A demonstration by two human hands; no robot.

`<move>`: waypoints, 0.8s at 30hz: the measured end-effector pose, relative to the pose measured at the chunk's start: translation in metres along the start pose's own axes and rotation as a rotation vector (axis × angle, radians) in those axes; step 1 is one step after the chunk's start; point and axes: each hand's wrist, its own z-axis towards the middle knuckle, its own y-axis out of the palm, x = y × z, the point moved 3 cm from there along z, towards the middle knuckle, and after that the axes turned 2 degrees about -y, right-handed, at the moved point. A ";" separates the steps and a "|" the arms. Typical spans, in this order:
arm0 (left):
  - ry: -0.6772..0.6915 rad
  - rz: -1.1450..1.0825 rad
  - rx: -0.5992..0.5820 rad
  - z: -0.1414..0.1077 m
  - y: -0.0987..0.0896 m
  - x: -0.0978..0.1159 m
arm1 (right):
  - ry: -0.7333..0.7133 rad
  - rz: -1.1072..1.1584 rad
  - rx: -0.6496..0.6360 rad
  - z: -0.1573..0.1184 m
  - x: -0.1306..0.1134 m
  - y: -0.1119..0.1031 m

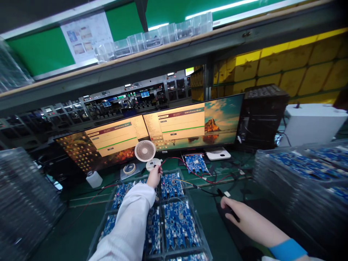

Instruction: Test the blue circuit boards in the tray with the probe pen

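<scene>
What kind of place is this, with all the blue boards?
Most likely an electronics factory workbench. Trays of blue circuit boards lie on the green bench, two monitors show test windows, and stacks of more boards wait at the side.

Two monitors (108,143) (190,123); one fan (145,150); two hands (153,177) (239,212)

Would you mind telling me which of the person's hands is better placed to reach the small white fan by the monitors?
Probably the left hand: it is stretched out over the tray of blue circuit boards, just below the small white fan. The right hand rests nearer the body, on the dark mat.
</scene>
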 end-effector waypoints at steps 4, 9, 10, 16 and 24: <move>0.008 -0.003 -0.024 0.001 0.001 0.000 | -0.007 -0.003 -0.011 0.000 -0.001 0.000; 0.016 0.040 -0.053 0.000 0.004 -0.002 | -0.004 0.001 -0.005 0.000 -0.002 -0.001; 0.020 0.055 -0.055 0.000 0.005 -0.004 | -0.003 0.002 -0.005 0.000 -0.003 -0.001; 0.056 0.123 -0.038 -0.008 0.008 -0.009 | 0.005 0.008 -0.005 0.000 -0.005 -0.001; 0.054 0.117 0.078 -0.014 0.003 -0.001 | -0.065 0.061 0.053 0.004 -0.003 0.001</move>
